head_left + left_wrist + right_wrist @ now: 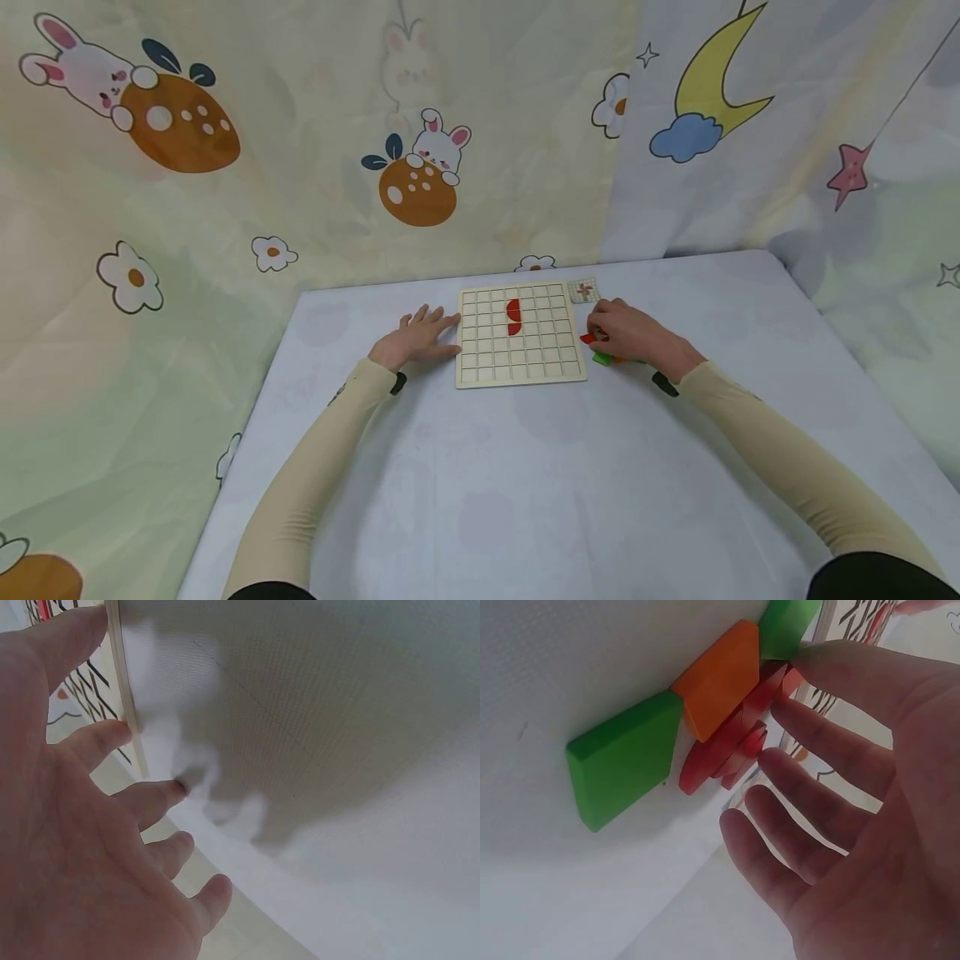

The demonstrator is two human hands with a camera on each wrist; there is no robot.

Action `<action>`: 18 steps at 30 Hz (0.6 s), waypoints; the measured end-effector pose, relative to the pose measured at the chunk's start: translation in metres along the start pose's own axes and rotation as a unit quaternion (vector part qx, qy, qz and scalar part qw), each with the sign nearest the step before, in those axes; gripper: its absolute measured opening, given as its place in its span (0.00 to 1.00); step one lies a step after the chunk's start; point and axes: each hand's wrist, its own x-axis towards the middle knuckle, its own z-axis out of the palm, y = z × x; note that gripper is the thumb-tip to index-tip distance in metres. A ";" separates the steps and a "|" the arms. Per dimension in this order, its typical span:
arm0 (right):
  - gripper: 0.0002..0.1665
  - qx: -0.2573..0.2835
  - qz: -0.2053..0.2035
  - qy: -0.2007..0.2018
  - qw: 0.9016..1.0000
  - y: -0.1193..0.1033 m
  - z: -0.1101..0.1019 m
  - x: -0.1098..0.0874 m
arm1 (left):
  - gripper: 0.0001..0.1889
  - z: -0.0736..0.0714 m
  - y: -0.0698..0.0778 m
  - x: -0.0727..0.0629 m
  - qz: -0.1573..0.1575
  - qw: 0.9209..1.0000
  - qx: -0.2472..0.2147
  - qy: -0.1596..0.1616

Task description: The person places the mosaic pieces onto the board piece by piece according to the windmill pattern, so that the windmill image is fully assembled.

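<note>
A pale wooden grid board point(480, 367) lies on the table with two red curved pieces on it, an upper piece point(513, 311) and a lower piece point(514, 329). At the board's left edge is my left hand point(415, 340), fingers spread; its thumb and index fingertip touch the rim. My right hand point(633, 333) is to the right of the board, among loose pieces. Its thumb and index finger pinch a red piece point(791, 679). Close by lie other red curved pieces point(712, 754), an orange block point(721, 681), a green block point(626, 761) and another green block point(789, 626).
A small picture card point(583, 290) with a red pinwheel-like figure on a grid lies at the board's upper right corner. The white table point(480, 475) ends at a printed cloth backdrop point(315, 167) behind the board.
</note>
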 end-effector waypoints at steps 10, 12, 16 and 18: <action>0.11 0.008 0.025 -0.010 1.000 -0.001 0.000 0.002 | 0.41 0.000 0.000 0.000 0.001 1.000 0.000 0.003; 0.11 0.007 0.026 -0.007 1.000 -0.001 0.000 0.002 | 0.41 -0.001 0.000 0.000 0.001 1.000 0.000 0.003; 0.11 0.006 0.028 -0.002 1.000 -0.001 0.001 0.001 | 0.41 -0.001 0.000 0.000 0.000 1.000 -0.006 -0.001; 0.12 0.007 0.032 -0.002 0.999 0.000 0.002 0.001 | 0.41 0.001 0.000 0.001 0.001 1.000 -0.011 -0.003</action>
